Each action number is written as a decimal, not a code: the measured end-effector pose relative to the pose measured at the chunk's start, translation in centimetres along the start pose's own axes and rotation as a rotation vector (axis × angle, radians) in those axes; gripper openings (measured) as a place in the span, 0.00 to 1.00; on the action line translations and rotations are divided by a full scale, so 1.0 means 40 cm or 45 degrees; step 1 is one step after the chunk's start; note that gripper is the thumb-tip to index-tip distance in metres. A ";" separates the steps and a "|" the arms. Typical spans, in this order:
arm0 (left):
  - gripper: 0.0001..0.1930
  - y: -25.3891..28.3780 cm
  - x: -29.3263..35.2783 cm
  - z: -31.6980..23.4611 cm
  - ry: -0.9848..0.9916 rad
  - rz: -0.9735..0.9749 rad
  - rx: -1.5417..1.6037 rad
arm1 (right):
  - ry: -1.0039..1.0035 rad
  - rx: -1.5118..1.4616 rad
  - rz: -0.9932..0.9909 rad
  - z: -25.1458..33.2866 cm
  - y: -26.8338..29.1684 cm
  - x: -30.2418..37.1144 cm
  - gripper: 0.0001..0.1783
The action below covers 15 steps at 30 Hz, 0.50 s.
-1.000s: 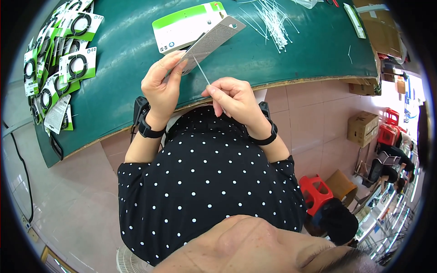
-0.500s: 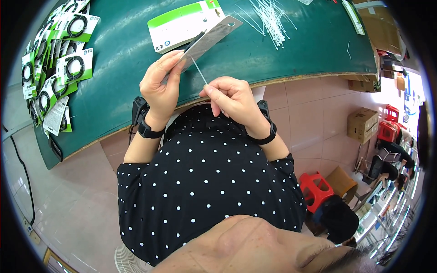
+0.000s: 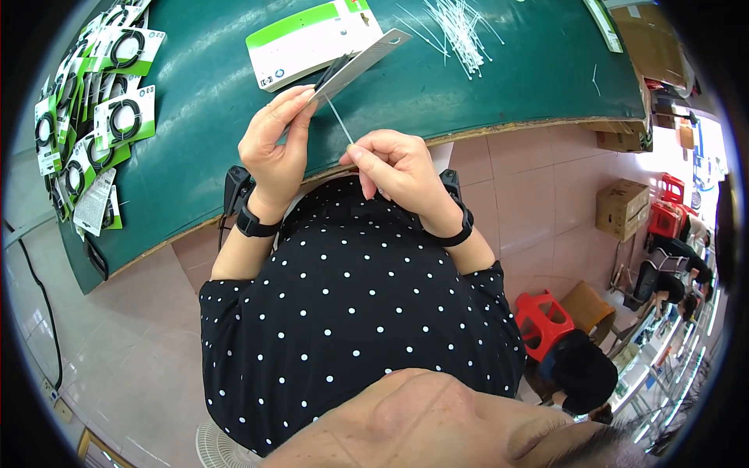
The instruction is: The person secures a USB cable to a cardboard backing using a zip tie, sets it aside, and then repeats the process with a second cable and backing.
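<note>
My left hand (image 3: 277, 144) grips the lower end of a packaging card (image 3: 363, 62), which is tilted up nearly edge-on above the table. Part of a black cable (image 3: 334, 69) shows on the card's far side. A white cable tie (image 3: 340, 121) comes out of the card's near face, and my right hand (image 3: 394, 165) pinches its free end between thumb and forefinger. Behind the card lies a stack of green and white cards (image 3: 312, 43). To its right is a loose pile of white cable ties (image 3: 462, 35). How the tie sits around the cable is hidden.
Carded black coiled cables (image 3: 125, 117) are heaped along the left of the green table (image 3: 199, 117). One stray tie (image 3: 595, 78) lies at the right. Past the table's edge are cardboard boxes (image 3: 622, 209), a red stool (image 3: 542, 321) and other people farther off.
Both hands keep their hold on the card and the tie, almost still. The view has shifted slightly, so the table things sit a little higher and farther left.
</note>
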State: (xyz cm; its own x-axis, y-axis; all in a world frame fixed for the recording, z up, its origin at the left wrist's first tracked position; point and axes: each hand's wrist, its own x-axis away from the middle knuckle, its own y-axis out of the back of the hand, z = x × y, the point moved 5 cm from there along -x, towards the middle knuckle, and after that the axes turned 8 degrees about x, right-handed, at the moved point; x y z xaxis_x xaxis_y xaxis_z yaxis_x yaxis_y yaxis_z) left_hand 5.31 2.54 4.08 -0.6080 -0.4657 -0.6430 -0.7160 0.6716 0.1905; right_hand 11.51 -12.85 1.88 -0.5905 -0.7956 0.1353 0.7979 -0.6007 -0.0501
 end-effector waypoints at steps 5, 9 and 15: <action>0.10 -0.008 0.001 -0.008 -0.022 0.006 -0.034 | 0.002 0.005 -0.007 0.000 0.002 0.005 0.11; 0.10 -0.010 0.000 -0.011 -0.038 0.014 -0.062 | 0.012 0.009 -0.012 0.002 0.002 0.007 0.10; 0.10 -0.015 0.003 -0.014 -0.031 0.020 -0.068 | 0.002 -0.005 -0.017 0.007 0.004 0.011 0.10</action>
State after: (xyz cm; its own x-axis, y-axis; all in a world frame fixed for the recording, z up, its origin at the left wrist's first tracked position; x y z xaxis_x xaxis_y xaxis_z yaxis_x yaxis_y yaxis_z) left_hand 5.48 1.74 4.31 -0.6113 -0.4407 -0.6573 -0.7240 0.6468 0.2397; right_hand 11.43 -13.27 2.21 -0.6012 -0.7878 0.1342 0.7896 -0.6114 -0.0522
